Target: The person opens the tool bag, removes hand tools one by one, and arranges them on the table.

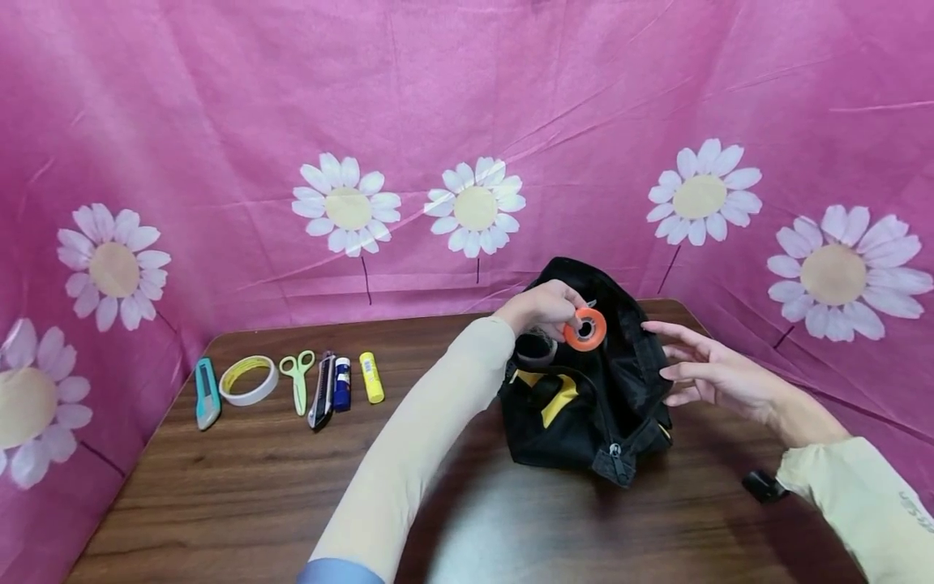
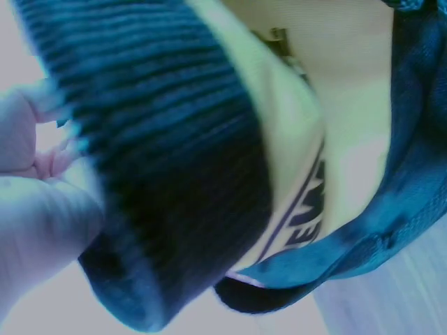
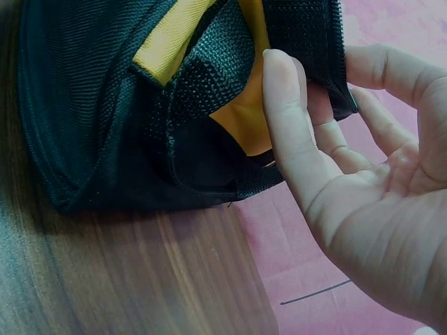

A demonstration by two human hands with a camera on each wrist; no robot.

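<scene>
A black bag [image 1: 554, 430] with yellow trim stands on the table, its zipped top open. Over the opening, my left hand [image 1: 550, 308] pinches an orange tape roll [image 1: 597, 339]. In the left wrist view, dark ribbed fabric [image 2: 174, 139] covers part of the left hand [image 2: 42, 209]; the tape does not show there. My right hand [image 1: 718, 373] holds the bag's right rim. Up close, its thumb [image 3: 283, 105] lies on the near side of the black webbing, other fingers at the zipper edge [image 3: 339, 56]. The bag's inside is mostly hidden.
Left on the wooden table [image 1: 241, 503] lie a teal cutter [image 1: 207, 393], a white tape roll [image 1: 251, 396], green scissors [image 1: 298, 381], a dark cutter [image 1: 322, 393], a blue glue stick [image 1: 342, 385] and a yellow glue stick [image 1: 371, 378]. A pink flowered cloth [image 1: 452, 89] hangs behind.
</scene>
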